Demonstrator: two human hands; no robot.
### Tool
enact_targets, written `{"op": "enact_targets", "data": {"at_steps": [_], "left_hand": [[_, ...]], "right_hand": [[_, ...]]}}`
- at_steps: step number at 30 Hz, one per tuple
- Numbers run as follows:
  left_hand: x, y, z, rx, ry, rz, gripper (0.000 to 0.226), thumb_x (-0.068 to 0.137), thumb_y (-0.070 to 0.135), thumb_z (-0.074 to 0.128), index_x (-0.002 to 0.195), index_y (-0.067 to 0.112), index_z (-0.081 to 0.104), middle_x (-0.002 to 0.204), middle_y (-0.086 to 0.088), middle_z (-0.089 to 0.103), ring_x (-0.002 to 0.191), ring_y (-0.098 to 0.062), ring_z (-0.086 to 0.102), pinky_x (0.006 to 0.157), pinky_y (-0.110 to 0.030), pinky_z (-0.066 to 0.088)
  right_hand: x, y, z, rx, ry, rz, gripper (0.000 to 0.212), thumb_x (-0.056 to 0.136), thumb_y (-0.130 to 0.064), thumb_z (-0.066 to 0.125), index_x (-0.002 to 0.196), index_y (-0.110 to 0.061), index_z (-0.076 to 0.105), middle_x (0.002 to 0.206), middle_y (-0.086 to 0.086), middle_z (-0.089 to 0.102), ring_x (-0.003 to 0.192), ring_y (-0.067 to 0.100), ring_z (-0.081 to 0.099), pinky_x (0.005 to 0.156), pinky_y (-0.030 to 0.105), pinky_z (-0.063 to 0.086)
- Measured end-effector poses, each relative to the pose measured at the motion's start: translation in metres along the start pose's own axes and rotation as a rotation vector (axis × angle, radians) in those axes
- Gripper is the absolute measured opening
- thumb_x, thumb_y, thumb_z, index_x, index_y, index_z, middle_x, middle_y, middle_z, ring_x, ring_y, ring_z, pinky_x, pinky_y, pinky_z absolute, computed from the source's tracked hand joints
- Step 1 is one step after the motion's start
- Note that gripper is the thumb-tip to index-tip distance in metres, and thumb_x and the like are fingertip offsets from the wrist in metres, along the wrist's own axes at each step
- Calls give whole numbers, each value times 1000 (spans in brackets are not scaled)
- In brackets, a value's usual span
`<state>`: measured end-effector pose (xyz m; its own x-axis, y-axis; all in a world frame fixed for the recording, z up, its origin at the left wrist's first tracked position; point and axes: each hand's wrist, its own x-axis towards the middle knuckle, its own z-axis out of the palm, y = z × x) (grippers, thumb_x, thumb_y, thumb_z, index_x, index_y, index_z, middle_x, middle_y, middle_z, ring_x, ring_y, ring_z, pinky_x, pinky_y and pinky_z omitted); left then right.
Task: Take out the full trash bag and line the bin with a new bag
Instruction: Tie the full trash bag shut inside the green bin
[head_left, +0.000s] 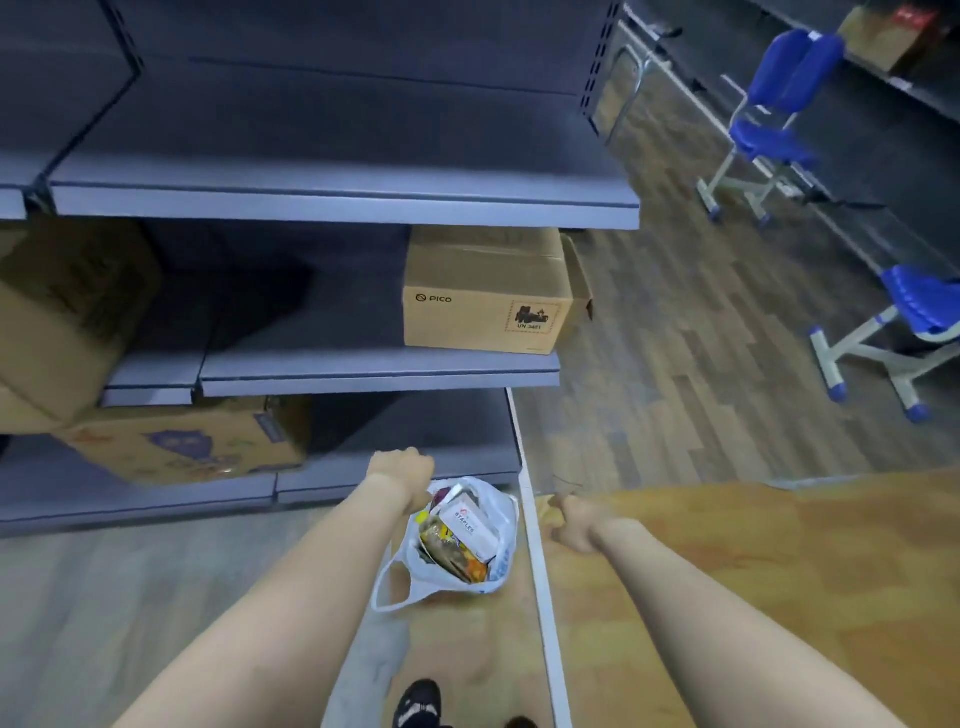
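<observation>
Full trash bag on wood floor by shelves; left hand fingers closed on handle, right hand curled empty.

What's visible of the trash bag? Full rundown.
The trash bag is thin white translucent plastic with loop handles. Its mouth is open and it is packed with waste: a white box printed "STAPLES" and colourful wrappers. One handle loop droops free at the near left; the far edge runs up to the closed left hand. It sits by the lowest shelf. The right hand is clear of it.

Thin, crinkled white plastic trash bag, matt grey metal shelves, plain brown cardboard box, wood-grain floor.
</observation>
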<state>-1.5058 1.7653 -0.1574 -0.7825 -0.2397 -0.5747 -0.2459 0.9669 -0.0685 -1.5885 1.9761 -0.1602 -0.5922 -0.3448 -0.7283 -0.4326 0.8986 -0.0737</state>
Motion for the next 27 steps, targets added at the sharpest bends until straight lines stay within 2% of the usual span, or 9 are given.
{"op": "enact_targets", "data": {"at_steps": [4, 7, 10, 15, 18, 27], "left_hand": [[5, 18, 23, -5, -58, -59, 42, 96, 36, 45, 132, 15, 45, 136, -8, 47, 124, -26, 50, 95, -36, 42], [8, 32, 39, 13, -62, -68, 44, 97, 36, 44, 135, 13, 42, 138, -8, 45, 126, -27, 48, 98, -38, 41], [18, 38, 52, 23, -56, -95, 45, 96, 35, 45, 136, 14, 41, 138, -9, 45, 127, -26, 47, 98, -38, 41], [48, 52, 88, 17, -55, -90, 44, 97, 37, 43, 134, 12, 41, 136, -10, 44, 125, -28, 48, 96, -38, 41], [67, 61, 124, 35, -52, -76, 43, 98, 36, 41, 134, 12, 41, 138, -12, 43, 126, -29, 46, 98, -37, 39], [123, 72, 242, 100, -70, -96, 46, 97, 37, 44, 136, 14, 38, 139, -9, 43, 127, -29, 45, 100, -37, 38]], "right_hand": [[18, 12, 16, -18, -40, -103, 53, 98, -27, 43, 146, -10, 28, 151, 10, 35, 140, 25, 31, 111, 29, 30], [37, 27, 35, -79, -56, -164, 54, 98, -27, 41, 147, -13, 25, 153, 9, 29, 138, 26, 34, 112, 34, 32], [55, 44, 58, -163, -62, -209, 53, 99, -24, 41, 148, -14, 23, 154, 11, 23, 137, 28, 35, 109, 32, 33], [99, 70, 97, -208, -77, -156, 52, 97, -29, 43, 144, -9, 33, 148, 12, 32, 133, 31, 38, 107, 34, 35], [127, 77, 118, -195, -52, -139, 53, 98, -30, 42, 145, -10, 30, 149, 12, 32, 135, 30, 36, 109, 34, 32], [209, 70, 187, -168, 15, -209, 53, 97, -27, 43, 146, -15, 27, 146, 11, 36, 129, 28, 44, 103, 34, 39]]}}
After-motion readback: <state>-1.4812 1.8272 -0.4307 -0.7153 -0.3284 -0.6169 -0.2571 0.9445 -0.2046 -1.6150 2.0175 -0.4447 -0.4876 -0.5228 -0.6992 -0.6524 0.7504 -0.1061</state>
